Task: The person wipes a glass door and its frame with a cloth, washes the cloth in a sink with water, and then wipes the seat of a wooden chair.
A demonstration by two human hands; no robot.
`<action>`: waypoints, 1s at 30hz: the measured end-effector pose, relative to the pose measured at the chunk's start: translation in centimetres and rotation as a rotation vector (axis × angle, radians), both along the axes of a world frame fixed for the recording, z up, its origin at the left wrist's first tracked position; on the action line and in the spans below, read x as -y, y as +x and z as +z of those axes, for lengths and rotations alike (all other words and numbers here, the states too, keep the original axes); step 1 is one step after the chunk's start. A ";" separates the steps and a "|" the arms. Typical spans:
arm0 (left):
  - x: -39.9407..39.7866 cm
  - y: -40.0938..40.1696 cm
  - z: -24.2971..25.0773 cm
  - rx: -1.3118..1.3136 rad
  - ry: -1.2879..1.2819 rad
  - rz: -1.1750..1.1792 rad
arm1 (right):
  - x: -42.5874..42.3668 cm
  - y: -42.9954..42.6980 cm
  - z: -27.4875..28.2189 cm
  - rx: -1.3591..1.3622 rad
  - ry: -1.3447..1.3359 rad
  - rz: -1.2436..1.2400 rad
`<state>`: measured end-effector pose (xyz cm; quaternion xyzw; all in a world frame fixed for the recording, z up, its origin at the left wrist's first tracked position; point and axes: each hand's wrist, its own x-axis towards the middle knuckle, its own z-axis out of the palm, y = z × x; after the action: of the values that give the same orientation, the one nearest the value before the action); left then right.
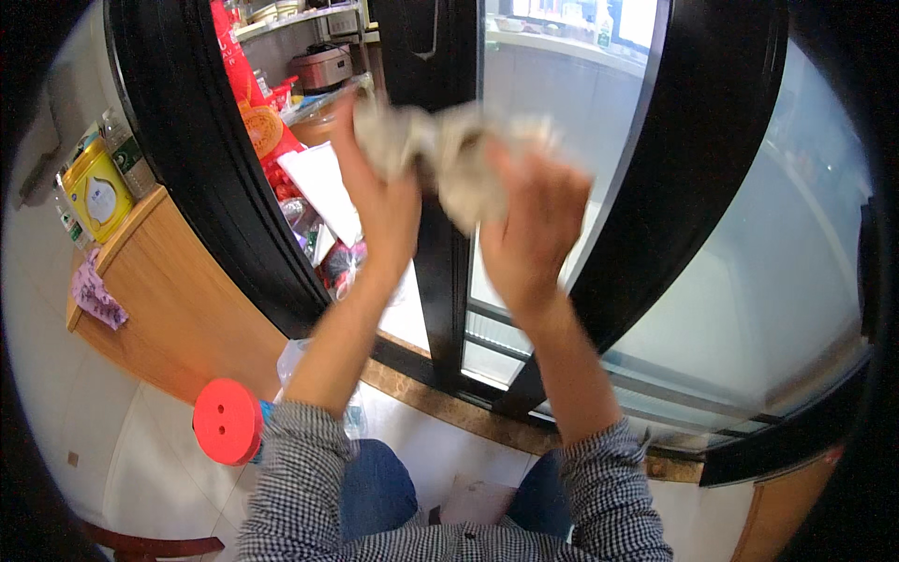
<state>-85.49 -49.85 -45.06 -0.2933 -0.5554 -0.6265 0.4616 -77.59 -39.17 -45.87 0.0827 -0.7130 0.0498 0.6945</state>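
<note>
A crumpled beige cloth (460, 193), blurred by motion, is stretched between my two raised hands. My left hand (383, 204) grips its left end, thumb side up. On the other end my right hand (537, 225) has its fingers curled over the fabric. Both hands are up in front of a glazed sliding door, whose black frame (449, 295) stands behind the cloth. The frosted glass panel (562, 126) lies behind my right hand. Whether the cloth touches the door cannot be made out.
A wooden cabinet (175, 281) at left bears a yellow canister (100, 193), plastic bottles and a purple cloth (97, 291). A red round-topped stool or bin (226, 421) stands by my left arm. Through the doorway are a rice cooker (322, 68) and red bags (242, 70).
</note>
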 end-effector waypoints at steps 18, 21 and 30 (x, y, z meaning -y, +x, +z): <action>1.9 0.8 -17.5 -0.408 -1.013 -0.141 | 0.1 2.4 -20.8 0.419 -0.128 -0.033; 1.9 1.8 -14.1 -0.251 -0.705 -0.136 | 1.8 3.1 -14.7 0.374 -0.211 0.118; -3.6 0.7 15.6 -0.659 -0.222 0.086 | -0.9 -2.4 14.1 -0.261 0.035 -0.161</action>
<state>-84.76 -46.23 -29.43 -0.5044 -0.4532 -0.4138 0.6074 -79.97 -38.24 -31.74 0.0431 -0.6216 -0.0294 0.7816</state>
